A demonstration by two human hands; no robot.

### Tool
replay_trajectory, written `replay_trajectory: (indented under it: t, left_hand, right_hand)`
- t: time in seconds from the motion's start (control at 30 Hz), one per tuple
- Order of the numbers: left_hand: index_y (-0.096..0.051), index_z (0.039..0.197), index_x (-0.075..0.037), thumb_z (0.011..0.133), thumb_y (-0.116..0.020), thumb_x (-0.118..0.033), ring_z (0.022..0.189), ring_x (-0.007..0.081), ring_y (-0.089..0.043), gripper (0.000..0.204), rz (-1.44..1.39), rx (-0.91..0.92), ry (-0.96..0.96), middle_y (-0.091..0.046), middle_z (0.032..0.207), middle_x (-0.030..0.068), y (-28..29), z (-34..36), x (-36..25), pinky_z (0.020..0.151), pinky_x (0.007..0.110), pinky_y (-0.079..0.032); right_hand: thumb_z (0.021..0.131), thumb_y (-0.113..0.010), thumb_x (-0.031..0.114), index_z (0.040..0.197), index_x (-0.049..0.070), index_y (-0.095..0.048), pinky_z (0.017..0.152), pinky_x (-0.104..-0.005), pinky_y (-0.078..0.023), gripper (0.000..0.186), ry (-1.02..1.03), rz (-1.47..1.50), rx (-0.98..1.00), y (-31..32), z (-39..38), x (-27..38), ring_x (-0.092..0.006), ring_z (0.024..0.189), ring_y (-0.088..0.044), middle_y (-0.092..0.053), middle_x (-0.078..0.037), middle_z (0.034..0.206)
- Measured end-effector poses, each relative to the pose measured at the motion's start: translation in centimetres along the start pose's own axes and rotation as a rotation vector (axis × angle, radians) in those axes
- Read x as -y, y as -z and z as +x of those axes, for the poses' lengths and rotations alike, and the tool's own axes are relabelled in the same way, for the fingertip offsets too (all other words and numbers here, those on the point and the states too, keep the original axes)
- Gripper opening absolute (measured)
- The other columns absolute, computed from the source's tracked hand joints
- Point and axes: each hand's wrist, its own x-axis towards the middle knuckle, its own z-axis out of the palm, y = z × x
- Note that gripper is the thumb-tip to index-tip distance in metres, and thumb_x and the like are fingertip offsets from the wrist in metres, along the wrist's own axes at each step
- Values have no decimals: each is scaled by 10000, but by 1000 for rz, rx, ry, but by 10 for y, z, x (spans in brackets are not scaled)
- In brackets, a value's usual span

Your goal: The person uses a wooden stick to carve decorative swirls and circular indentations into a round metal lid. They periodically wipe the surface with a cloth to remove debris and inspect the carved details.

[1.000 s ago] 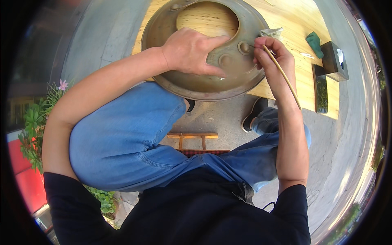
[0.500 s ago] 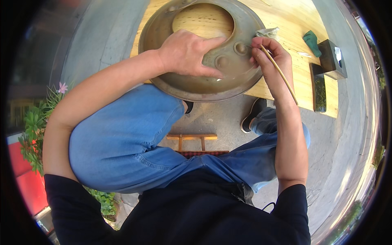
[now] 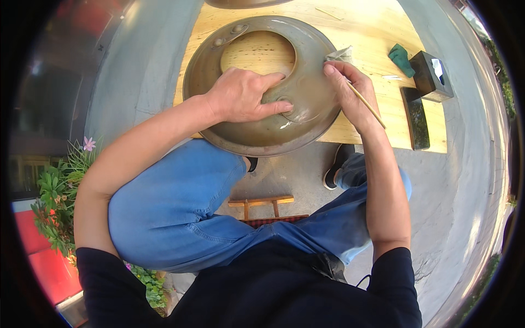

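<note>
You face a counter [image 3: 377,27] of pale yellow wood, grain and small dark marks visible. The floor [image 3: 432,191] around you is grey concrete, with cracks noted to your right. Below you, a wooden frame [image 3: 261,201] shows, red-and-dark checked cloth [image 3: 276,220] along its near side. To your left is a dark, glossy surface [image 3: 49,109] with blurred reflections; window glass or panelling cannot be determined. Lower on that side you have a red panel [image 3: 49,262], beside leafy green plants [image 3: 52,188] and a pink flower [image 3: 89,144]. Greenery [image 3: 506,90] lines your far right. Lighting is bright; pale streaks [image 3: 473,240] cross the floor there.
</note>
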Motion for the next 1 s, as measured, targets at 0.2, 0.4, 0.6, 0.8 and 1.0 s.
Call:
replay_trajectory:
  t: [0.2,0.4,0.6,0.8,1.0]
  left_hand:
    - [-666,1206,-13,1014,-582,-531,792,442,-717,559,-45,40,197,-712,768,250,10,27,-26,762,548,-565]
    - [-625,1087,4,1065,-517,-326,831,505,-699,348,-132,116,353,-703,833,308,-5,40,-31,794,589,-554]
    - [-655,1179,-90,1059,-563,-320,676,460,-670,275,34,157,80,-669,691,220,7,30,-9,634,565,-538]
    - [-682,1268,-116,1014,-626,-434,661,408,-667,411,160,329,-113,-645,653,187,38,35,-7,638,508,-537]
    - [-692,1317,-80,994,-626,-504,753,391,-689,537,249,301,-83,-680,717,212,51,27,2,712,489,-545]
  right_hand:
    - [1076,-589,379,1305,-51,-661,795,-325,-553,492,138,16,-261,11,15,-5,-192,864,-727,-738,-155,964]
    - [1017,-538,173,1080,-25,-685,731,-296,-502,255,78,122,-207,4,12,-6,-118,774,-582,-634,-46,833]
    - [965,-680,118,1094,9,-706,676,-255,-490,171,7,265,-124,8,19,-4,-80,751,-589,-671,-6,837]
    - [990,-688,167,1074,-10,-727,698,-293,-511,200,46,186,-214,20,14,-10,-115,750,-612,-703,-47,828]
    - [1020,-673,237,1013,-34,-715,699,-384,-530,274,136,-16,-263,20,4,0,-305,711,-666,-694,-207,811]
